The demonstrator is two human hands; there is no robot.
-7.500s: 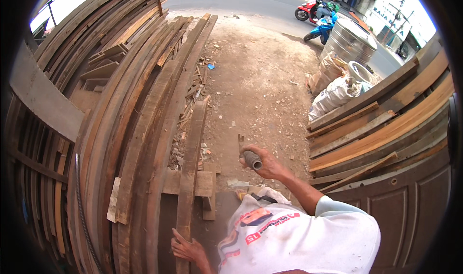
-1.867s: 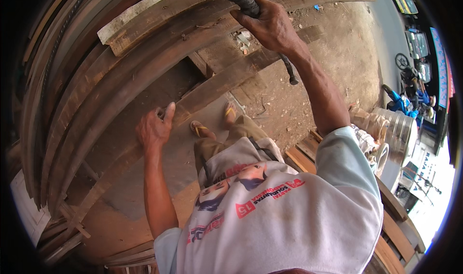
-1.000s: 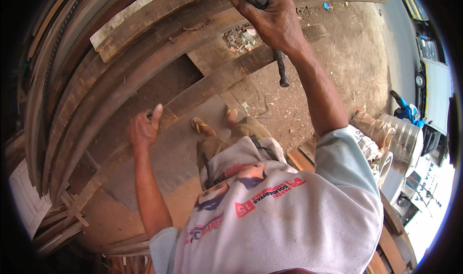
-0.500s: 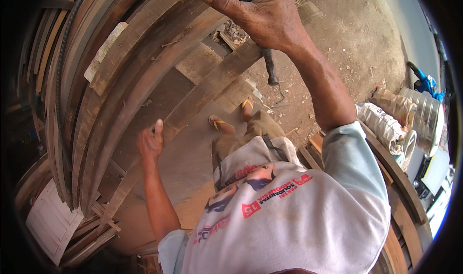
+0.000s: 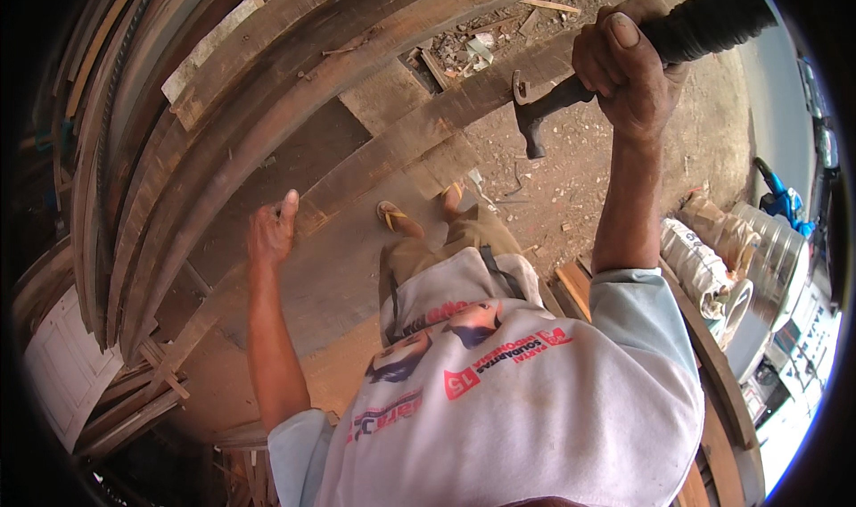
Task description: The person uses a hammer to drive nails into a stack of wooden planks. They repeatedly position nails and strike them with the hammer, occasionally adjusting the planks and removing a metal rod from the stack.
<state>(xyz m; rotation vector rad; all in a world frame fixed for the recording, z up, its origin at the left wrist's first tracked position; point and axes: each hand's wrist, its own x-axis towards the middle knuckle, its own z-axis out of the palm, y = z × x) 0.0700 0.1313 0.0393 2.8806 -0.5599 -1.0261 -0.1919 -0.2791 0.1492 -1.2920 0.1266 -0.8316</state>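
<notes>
My right hand is wrapped round a claw hammer at the upper right. Its dark metal head points to the left, and the black ribbed grip sticks out past my fist to the right. Below the hammer head lies a long wooden plank, slanting from lower left to upper right. My left hand is closed at the plank's edge with the thumb raised along it. The curled fingers are partly hidden.
Long curved-looking boards are stacked on the left, beside a white panelled door. Wood scraps and debris litter the dirt ground. White sacks and a large round container stand at right, near more boards.
My right hand has swung to the right with the hammer, bringing the hammer's head and grip into clear view. My left hand stays at the plank.
</notes>
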